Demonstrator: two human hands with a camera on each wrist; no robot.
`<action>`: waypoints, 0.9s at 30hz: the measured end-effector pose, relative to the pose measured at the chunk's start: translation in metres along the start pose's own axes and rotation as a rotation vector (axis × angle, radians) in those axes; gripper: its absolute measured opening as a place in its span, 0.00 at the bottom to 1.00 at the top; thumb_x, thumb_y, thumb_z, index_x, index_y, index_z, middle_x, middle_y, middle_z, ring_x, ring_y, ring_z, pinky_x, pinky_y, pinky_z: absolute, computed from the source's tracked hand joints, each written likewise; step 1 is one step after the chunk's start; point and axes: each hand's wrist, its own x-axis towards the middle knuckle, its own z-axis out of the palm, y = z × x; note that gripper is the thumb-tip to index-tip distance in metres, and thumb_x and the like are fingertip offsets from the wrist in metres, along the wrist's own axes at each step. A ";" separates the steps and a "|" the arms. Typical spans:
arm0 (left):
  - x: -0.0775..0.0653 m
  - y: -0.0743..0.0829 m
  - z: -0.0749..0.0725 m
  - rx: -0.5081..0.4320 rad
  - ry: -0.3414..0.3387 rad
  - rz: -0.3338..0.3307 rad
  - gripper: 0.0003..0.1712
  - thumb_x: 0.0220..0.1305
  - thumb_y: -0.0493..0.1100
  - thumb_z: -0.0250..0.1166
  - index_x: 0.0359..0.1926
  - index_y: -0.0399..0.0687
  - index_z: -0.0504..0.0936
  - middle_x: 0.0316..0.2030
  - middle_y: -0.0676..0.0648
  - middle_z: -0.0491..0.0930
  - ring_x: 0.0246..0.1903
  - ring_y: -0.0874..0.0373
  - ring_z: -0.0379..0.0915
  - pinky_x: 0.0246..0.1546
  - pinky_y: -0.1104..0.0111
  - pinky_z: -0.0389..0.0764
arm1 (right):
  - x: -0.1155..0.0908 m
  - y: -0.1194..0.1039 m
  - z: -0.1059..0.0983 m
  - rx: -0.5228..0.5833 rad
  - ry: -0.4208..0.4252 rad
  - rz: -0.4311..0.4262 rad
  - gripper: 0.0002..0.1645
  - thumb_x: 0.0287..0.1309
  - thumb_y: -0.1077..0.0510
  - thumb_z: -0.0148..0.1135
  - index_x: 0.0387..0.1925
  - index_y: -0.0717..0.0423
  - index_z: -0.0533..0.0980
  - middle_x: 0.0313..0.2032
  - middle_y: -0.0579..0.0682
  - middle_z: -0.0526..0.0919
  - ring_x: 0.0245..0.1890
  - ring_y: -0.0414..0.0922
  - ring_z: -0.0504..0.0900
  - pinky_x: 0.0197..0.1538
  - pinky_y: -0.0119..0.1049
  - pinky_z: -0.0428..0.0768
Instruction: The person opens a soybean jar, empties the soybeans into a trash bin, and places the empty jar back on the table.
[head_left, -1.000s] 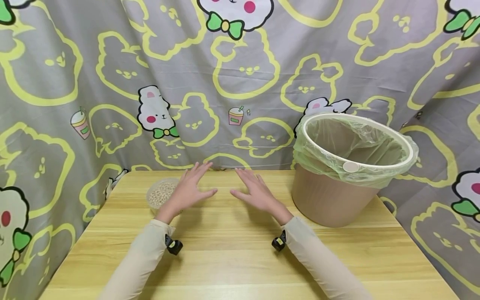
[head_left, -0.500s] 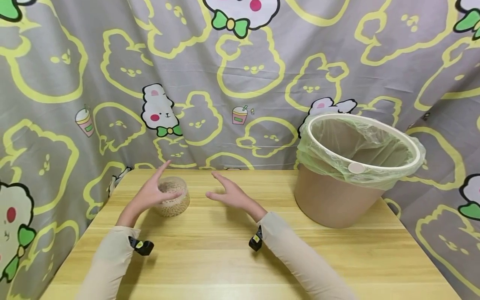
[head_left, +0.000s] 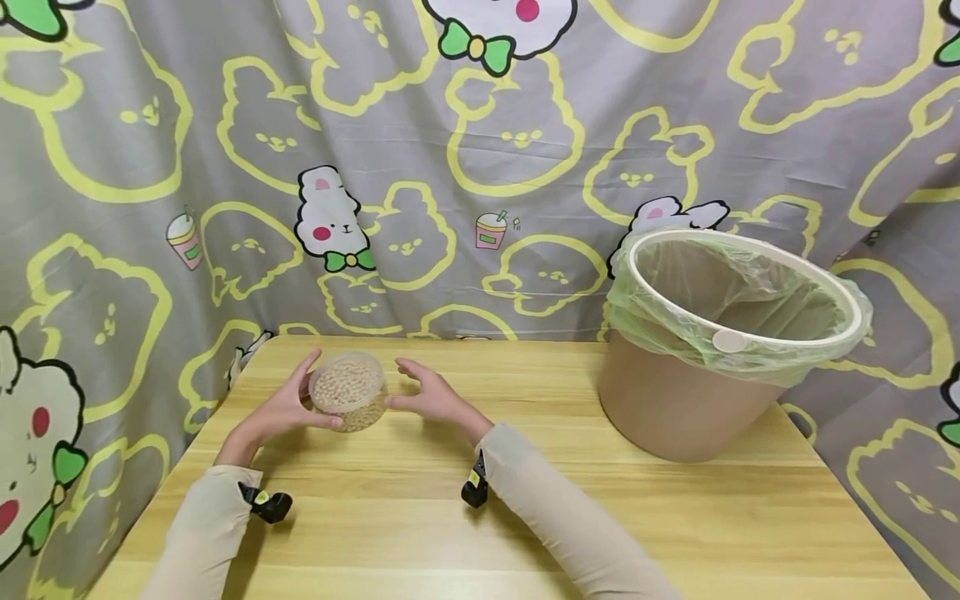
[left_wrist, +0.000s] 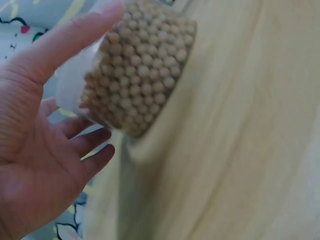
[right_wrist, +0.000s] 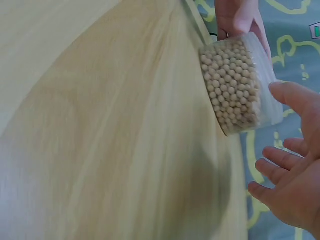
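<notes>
A clear round plastic tub [head_left: 349, 393] filled with small beige balls, like beans or beads, is at the back left of the wooden table. My left hand [head_left: 281, 408] holds its left side, the thumb across the front and fingers around behind. In the left wrist view, that thumb lies along the tub [left_wrist: 142, 65]. My right hand [head_left: 435, 400] is at the tub's right side with fingers extended. Its thumb tip reaches the wall; whether it touches, I cannot tell. The right wrist view shows the tub [right_wrist: 232, 82] between both hands.
A tan trash bin [head_left: 678, 408] lined with a pale green bag [head_left: 645, 325] stands at the back right of the table [head_left: 540, 517]. A grey curtain [head_left: 420, 150] with cartoon animals hangs behind. Small black cameras sit on both wrists.
Both hands have moved left to the tub. The left hand has passed to its left side and taken hold; the right hand has come close on the right. The head view has shifted slightly.
</notes>
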 end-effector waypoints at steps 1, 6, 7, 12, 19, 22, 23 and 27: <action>0.000 -0.004 0.000 -0.002 -0.008 -0.003 0.77 0.52 0.39 0.80 0.81 0.47 0.26 0.76 0.26 0.50 0.74 0.30 0.53 0.72 0.43 0.59 | 0.001 0.000 0.002 0.010 -0.004 0.005 0.48 0.65 0.52 0.68 0.79 0.55 0.55 0.77 0.56 0.63 0.77 0.55 0.61 0.76 0.53 0.65; 0.003 -0.019 0.002 -0.020 -0.013 0.044 0.72 0.49 0.37 0.81 0.81 0.40 0.37 0.76 0.28 0.51 0.73 0.35 0.55 0.67 0.77 0.66 | 0.009 0.002 0.012 0.019 0.004 0.031 0.46 0.64 0.54 0.69 0.77 0.60 0.59 0.75 0.56 0.65 0.76 0.55 0.64 0.75 0.49 0.67; 0.004 -0.021 0.002 -0.022 -0.007 0.059 0.70 0.49 0.36 0.81 0.81 0.40 0.40 0.76 0.29 0.53 0.72 0.39 0.58 0.63 0.81 0.66 | 0.010 0.002 0.014 0.020 0.008 0.034 0.45 0.64 0.54 0.70 0.76 0.61 0.60 0.75 0.57 0.66 0.75 0.55 0.65 0.76 0.48 0.66; 0.007 -0.024 0.003 -0.033 0.040 0.081 0.64 0.49 0.36 0.81 0.80 0.40 0.50 0.71 0.31 0.63 0.59 0.69 0.70 0.56 0.84 0.71 | 0.013 0.004 0.018 0.045 0.017 0.037 0.40 0.62 0.59 0.71 0.72 0.61 0.67 0.72 0.56 0.71 0.73 0.53 0.69 0.75 0.45 0.67; 0.015 -0.018 0.016 -0.101 0.099 0.007 0.64 0.45 0.36 0.83 0.79 0.42 0.55 0.71 0.32 0.64 0.64 0.44 0.72 0.51 0.78 0.79 | 0.011 0.006 0.017 0.093 0.075 0.046 0.39 0.59 0.60 0.73 0.71 0.56 0.70 0.69 0.54 0.74 0.70 0.53 0.74 0.72 0.46 0.71; 0.020 -0.012 0.026 -0.107 0.138 0.008 0.64 0.44 0.36 0.84 0.79 0.43 0.57 0.71 0.32 0.64 0.67 0.34 0.67 0.51 0.79 0.78 | 0.008 0.009 0.013 0.100 0.121 0.030 0.39 0.58 0.62 0.74 0.71 0.56 0.71 0.68 0.54 0.75 0.69 0.52 0.75 0.72 0.46 0.71; 0.021 -0.010 0.029 -0.103 0.152 0.011 0.63 0.43 0.36 0.84 0.78 0.44 0.58 0.71 0.33 0.65 0.67 0.35 0.67 0.52 0.80 0.77 | 0.007 0.010 0.010 0.106 0.132 0.026 0.40 0.58 0.62 0.74 0.71 0.57 0.70 0.68 0.54 0.75 0.69 0.52 0.75 0.72 0.46 0.71; 0.029 0.000 0.040 -0.093 0.189 0.037 0.63 0.41 0.38 0.86 0.78 0.50 0.62 0.71 0.38 0.67 0.68 0.40 0.67 0.54 0.82 0.74 | 0.000 0.013 -0.001 0.117 0.167 -0.006 0.43 0.56 0.62 0.75 0.72 0.56 0.69 0.68 0.53 0.75 0.69 0.50 0.75 0.72 0.46 0.71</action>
